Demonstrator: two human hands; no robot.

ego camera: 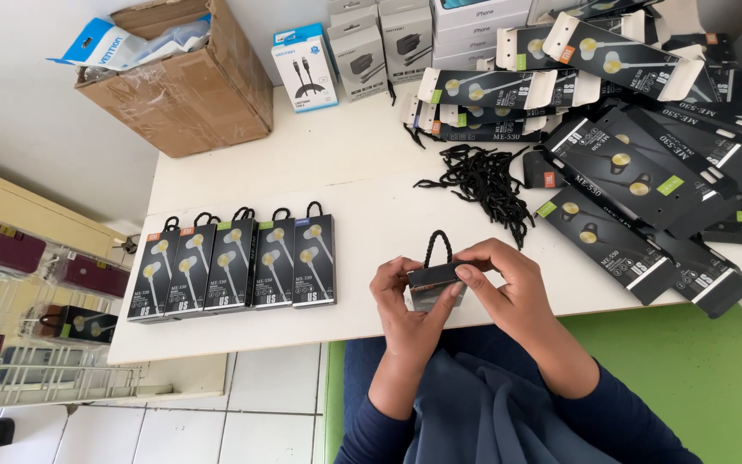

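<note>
Both hands, left hand [401,296] and right hand [508,283], clamp one small black earphone box [434,282] near the desk [362,206] edge, apparently fitting its cord loop [438,245]; next probably calls for steady fingertip pressure.

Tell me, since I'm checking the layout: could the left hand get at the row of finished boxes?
Probably yes: the left hand is beside the row of boxes, with bare table between, though it now holds a small box.

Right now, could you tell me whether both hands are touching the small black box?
Touching: the head view shows the left hand and right hand gripping the small black box.
</note>
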